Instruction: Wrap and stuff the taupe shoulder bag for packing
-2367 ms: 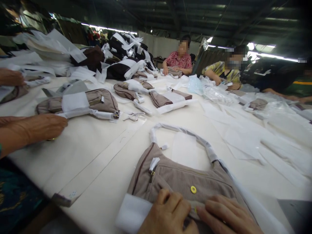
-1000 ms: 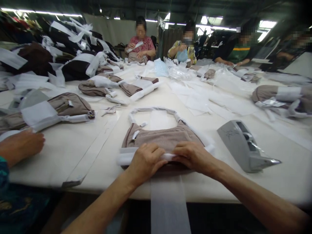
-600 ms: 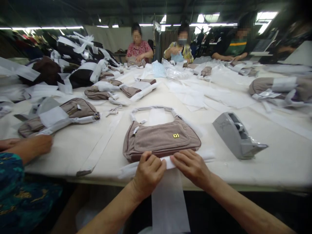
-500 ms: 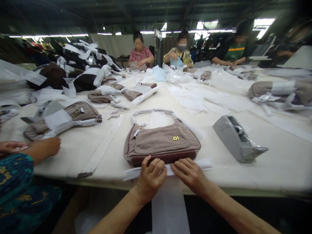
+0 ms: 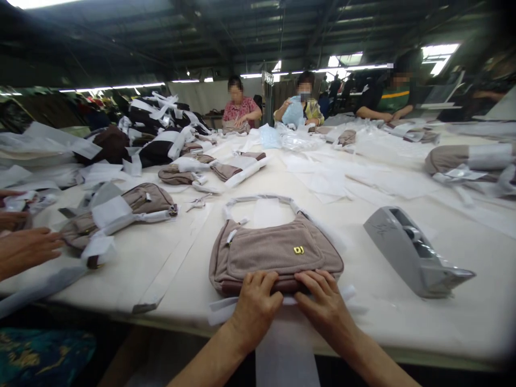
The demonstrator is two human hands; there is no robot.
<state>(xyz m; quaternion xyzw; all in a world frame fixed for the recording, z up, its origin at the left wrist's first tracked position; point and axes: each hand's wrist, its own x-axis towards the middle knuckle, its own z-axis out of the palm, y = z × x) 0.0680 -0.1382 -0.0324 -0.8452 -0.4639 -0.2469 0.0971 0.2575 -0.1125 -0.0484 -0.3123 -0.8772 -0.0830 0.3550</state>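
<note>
A taupe corduroy handbag with a dark brown base and a small gold emblem lies flat on the table before me, its wrapped strap looped away from me. At the bag's near edge, my left hand curls its fingers over the brown base, thumb tucked in front. My right hand grips the same edge a little farther right. Beneath both hands, a folded white paper strip runs along the base and sticks out at either side. Another paper sheet hangs below the table edge.
Right of the bag stands a grey tape dispenser. A partly wrapped taupe bag lies to the left, near a co-worker's hand. Dark wrapped bags are heaped farther back. Several people work across the white table.
My fingers have moved from the folded paper strip up onto the bag's brown base. The neighbour's arm on the left has drawn back, and the view has tilted up slightly.
</note>
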